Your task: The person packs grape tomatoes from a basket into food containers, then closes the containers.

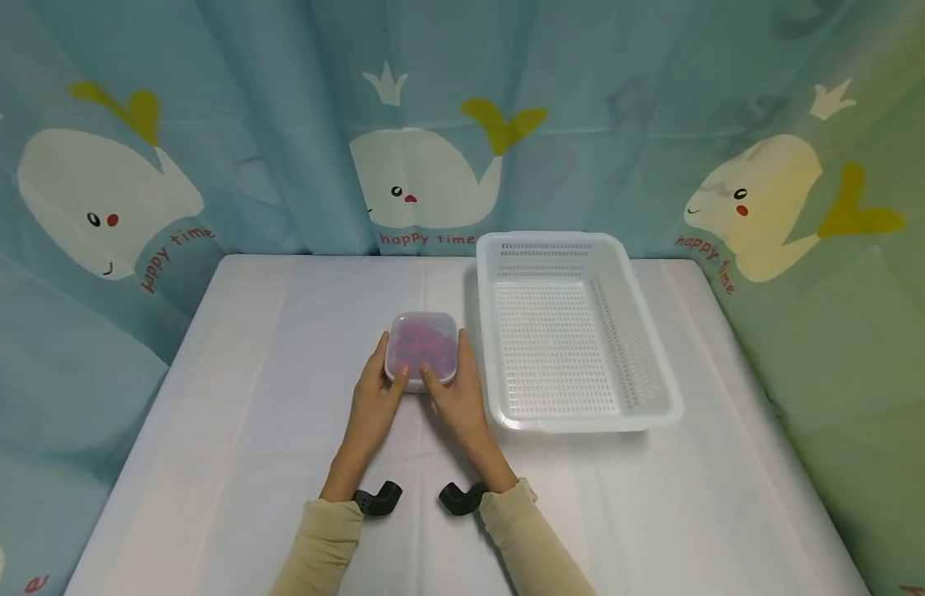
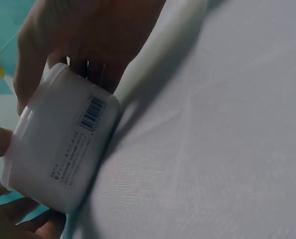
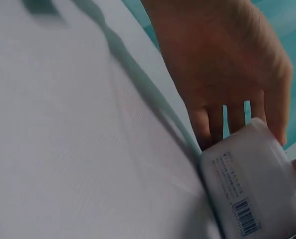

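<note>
A small square plastic food container with a translucent lid sits between the two hands; pink and purple contents show through the lid. My left hand grips its left side, thumb on the lid's near edge. From the other side my right hand holds it the same way, the two thumbs close together. A barcode and small print mark the container's near wall in the left wrist view. In the right wrist view the fingers lie along the side of the container, its bottom edge right at the white cloth.
A large white perforated plastic basket stands just right of the hands. White cloth covers the table. A blue-green curtain with whale prints hangs behind and along both sides. Black curved devices are strapped at both wrists.
</note>
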`<state>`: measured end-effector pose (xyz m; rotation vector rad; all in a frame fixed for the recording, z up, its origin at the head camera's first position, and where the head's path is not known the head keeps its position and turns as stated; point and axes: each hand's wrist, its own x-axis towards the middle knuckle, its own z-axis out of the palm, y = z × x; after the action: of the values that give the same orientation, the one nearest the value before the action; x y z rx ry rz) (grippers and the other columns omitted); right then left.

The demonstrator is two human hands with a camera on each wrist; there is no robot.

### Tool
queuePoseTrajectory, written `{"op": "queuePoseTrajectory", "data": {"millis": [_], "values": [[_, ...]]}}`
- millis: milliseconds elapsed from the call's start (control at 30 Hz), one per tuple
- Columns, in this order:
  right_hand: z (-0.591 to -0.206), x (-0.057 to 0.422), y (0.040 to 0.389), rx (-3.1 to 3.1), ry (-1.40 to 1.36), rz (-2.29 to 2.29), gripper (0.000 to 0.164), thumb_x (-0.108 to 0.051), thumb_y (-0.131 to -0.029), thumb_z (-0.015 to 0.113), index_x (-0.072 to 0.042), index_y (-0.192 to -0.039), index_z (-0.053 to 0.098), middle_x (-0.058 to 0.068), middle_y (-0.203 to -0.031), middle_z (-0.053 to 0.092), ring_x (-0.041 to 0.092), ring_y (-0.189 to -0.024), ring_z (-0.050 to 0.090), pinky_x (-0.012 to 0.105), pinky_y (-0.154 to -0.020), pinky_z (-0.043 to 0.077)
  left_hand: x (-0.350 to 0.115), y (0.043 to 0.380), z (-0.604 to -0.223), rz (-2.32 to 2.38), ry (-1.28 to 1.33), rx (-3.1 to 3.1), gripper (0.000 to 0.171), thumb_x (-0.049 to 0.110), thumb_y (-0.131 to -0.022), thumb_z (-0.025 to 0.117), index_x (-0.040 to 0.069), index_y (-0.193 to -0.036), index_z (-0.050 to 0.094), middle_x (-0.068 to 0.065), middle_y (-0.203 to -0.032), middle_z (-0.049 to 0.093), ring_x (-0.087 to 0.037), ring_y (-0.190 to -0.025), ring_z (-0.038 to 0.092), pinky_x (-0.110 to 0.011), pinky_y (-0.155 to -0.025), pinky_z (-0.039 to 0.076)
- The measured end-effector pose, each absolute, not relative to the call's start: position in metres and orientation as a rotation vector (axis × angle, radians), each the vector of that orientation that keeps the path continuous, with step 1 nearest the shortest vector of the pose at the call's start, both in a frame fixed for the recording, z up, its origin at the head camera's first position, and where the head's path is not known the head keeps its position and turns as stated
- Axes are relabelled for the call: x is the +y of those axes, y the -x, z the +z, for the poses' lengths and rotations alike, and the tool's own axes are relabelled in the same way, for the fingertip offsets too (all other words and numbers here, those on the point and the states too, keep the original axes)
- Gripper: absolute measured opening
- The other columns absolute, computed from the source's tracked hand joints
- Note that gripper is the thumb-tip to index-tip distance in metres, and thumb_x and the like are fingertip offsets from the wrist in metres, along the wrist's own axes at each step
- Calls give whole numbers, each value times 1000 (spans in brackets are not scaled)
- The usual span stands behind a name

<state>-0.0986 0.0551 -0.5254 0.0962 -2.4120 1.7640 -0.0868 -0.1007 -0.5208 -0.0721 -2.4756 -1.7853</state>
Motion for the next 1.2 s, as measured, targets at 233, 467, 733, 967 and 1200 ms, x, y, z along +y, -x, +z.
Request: {"op": "queuePoseTrajectory", "data": {"millis": [233, 467, 733, 967, 1200], "values": [[-531, 56, 99, -2404, -160, 1709, 88, -18, -96, 68, 10, -162, 17, 33, -168, 23, 44, -158, 25, 55, -133, 22, -97, 86, -527, -1793, 109, -2442, 74, 13, -106, 62, 6, -167, 20, -23, -169, 28, -41, -154, 34, -54, -127, 36], [-529, 55, 99, -2432, -151, 1723, 89, -20, -97, 68, 9, -163, 15, 32, -169, 21, 44, -158, 23, 56, -133, 21, -99, 87, -529, -1859, 96, -2413, 73, 16, -106, 61, 8, -167, 21, -21, -170, 27, -39, -155, 33, -53, -129, 33], [-527, 60, 100, -2486, -203, 1721, 100, -25, -94, 74, 9, -163, 11, 33, -170, 16, 46, -158, 22, 58, -132, 22, -104, 86, -529, -1901, 146, -2435, 68, 20, -111, 52, 16, -168, 16, -16, -173, 23, -36, -157, 30, -53, -128, 33], [-528, 60, 100, -2468, -229, 1729, 98, -25, -95, 74, 7, -164, 12, 33, -169, 19, 46, -158, 23, 59, -132, 23, -105, 86, -530, -1786, 175, -2468, 69, 21, -110, 53, 12, -168, 17, -20, -169, 29, -38, -154, 35, -56, -126, 36], [-526, 65, 102, -2428, -253, 1827, 83, -17, -105, 61, 8, -164, 10, 30, -171, 14, 42, -161, 16, 56, -135, 15, -103, 87, -531, -1817, 158, -2453, 67, 22, -111, 51, 15, -168, 18, -19, -169, 30, -37, -153, 37, -56, -125, 38]]}}
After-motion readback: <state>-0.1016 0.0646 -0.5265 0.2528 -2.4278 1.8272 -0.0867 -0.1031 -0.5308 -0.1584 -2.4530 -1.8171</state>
